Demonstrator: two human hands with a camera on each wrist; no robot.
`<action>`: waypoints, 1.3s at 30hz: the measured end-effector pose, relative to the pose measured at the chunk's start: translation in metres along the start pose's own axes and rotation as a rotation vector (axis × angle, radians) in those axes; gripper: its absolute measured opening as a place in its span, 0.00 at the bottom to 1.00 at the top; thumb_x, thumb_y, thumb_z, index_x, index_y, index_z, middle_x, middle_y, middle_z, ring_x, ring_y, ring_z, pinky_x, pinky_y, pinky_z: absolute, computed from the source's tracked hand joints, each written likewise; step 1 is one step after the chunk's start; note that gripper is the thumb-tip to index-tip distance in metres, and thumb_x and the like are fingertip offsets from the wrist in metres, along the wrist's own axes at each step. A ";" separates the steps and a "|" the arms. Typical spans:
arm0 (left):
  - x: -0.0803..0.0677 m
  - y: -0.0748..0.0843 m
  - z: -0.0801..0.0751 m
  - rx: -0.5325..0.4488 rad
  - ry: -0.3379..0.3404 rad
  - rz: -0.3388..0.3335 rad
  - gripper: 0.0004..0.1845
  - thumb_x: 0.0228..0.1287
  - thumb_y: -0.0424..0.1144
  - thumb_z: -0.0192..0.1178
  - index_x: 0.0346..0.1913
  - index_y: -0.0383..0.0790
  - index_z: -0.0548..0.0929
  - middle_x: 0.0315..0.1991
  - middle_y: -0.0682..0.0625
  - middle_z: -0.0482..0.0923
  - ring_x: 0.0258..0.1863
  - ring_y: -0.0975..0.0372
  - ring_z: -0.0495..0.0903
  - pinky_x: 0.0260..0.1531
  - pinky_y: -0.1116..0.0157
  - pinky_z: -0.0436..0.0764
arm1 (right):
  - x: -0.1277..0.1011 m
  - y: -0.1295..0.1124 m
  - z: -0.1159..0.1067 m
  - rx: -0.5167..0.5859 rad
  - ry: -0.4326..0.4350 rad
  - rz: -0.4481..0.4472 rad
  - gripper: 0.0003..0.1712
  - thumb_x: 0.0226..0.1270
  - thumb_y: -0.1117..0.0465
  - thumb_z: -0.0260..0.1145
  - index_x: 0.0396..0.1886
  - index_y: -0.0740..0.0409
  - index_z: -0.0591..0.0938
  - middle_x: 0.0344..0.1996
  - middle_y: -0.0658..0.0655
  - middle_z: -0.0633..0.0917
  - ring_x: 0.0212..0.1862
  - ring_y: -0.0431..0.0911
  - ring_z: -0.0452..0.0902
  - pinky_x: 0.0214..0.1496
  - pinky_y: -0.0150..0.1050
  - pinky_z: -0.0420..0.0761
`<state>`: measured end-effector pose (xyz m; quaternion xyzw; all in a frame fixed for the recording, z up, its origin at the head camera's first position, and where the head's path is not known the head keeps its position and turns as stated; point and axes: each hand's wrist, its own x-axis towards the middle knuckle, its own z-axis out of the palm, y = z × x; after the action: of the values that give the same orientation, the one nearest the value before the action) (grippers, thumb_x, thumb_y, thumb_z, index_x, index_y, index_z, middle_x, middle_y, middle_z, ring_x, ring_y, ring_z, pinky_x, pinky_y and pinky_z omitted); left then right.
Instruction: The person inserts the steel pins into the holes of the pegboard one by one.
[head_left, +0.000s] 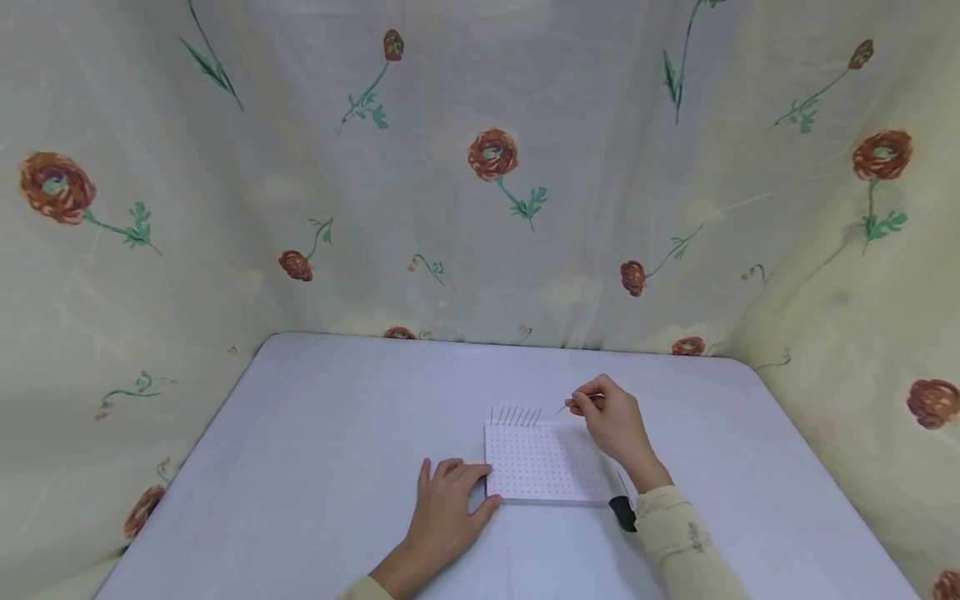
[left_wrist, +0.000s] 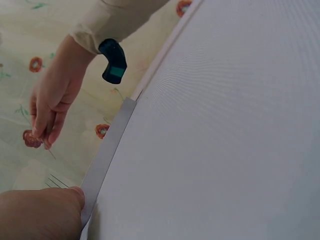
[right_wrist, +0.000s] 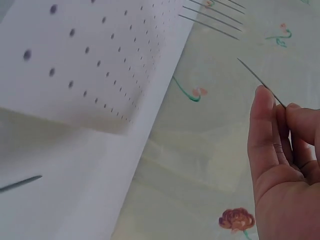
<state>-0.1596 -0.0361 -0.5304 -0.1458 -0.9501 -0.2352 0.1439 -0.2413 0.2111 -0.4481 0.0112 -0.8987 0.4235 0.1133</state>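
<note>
A white board [head_left: 547, 467] with rows of small holes lies on the table. Several thin metal needles [head_left: 514, 416] stand in a row along its far edge, at the left side. My right hand [head_left: 618, 421] is raised over the far right part of the board and pinches another needle [right_wrist: 261, 80] between thumb and fingers; its free end points toward the row. At the board's left edge is my left hand [head_left: 450, 508], its thumb at the near corner and a fingertip against the side. In the left wrist view that thumb lies along the board's edge [left_wrist: 102, 165].
A dark thin rod [right_wrist: 20, 183] shows beside the board. The black wrist camera [head_left: 623, 513] hangs below my right sleeve, close to the board's near right corner. White table [head_left: 337, 433] surrounds the board, and flowered curtains [head_left: 450, 208] enclose its back and sides.
</note>
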 end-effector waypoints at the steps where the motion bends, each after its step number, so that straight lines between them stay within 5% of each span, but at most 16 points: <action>1: 0.000 0.000 0.000 0.002 0.001 0.002 0.23 0.55 0.60 0.63 0.52 0.57 0.80 0.49 0.59 0.83 0.56 0.56 0.73 0.62 0.33 0.53 | 0.001 -0.001 0.002 -0.006 -0.005 -0.012 0.05 0.68 0.62 0.60 0.37 0.60 0.75 0.36 0.61 0.87 0.38 0.46 0.86 0.38 0.32 0.84; 13: 0.000 0.001 0.000 0.011 -0.011 0.008 0.22 0.55 0.60 0.63 0.52 0.57 0.80 0.50 0.59 0.83 0.56 0.56 0.73 0.62 0.33 0.54 | 0.003 0.001 0.020 -0.181 -0.096 -0.117 0.03 0.66 0.63 0.62 0.34 0.59 0.76 0.33 0.56 0.87 0.36 0.43 0.84 0.36 0.34 0.82; 25: 0.000 0.003 -0.001 0.023 -0.012 0.004 0.22 0.55 0.60 0.62 0.52 0.57 0.80 0.50 0.59 0.83 0.56 0.57 0.73 0.62 0.33 0.54 | 0.004 0.003 0.034 -0.292 -0.077 -0.166 0.04 0.64 0.63 0.64 0.32 0.57 0.77 0.29 0.53 0.84 0.32 0.42 0.78 0.34 0.35 0.77; 39: 0.000 -0.001 -0.002 0.029 0.002 0.013 0.22 0.56 0.60 0.62 0.52 0.56 0.80 0.50 0.59 0.83 0.55 0.57 0.74 0.62 0.34 0.55 | 0.007 0.003 0.043 -0.332 -0.094 -0.164 0.04 0.63 0.62 0.65 0.32 0.56 0.78 0.28 0.53 0.83 0.33 0.43 0.77 0.38 0.39 0.78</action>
<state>-0.1593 -0.0375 -0.5293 -0.1496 -0.9523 -0.2207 0.1483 -0.2567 0.1804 -0.4752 0.0852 -0.9566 0.2577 0.1057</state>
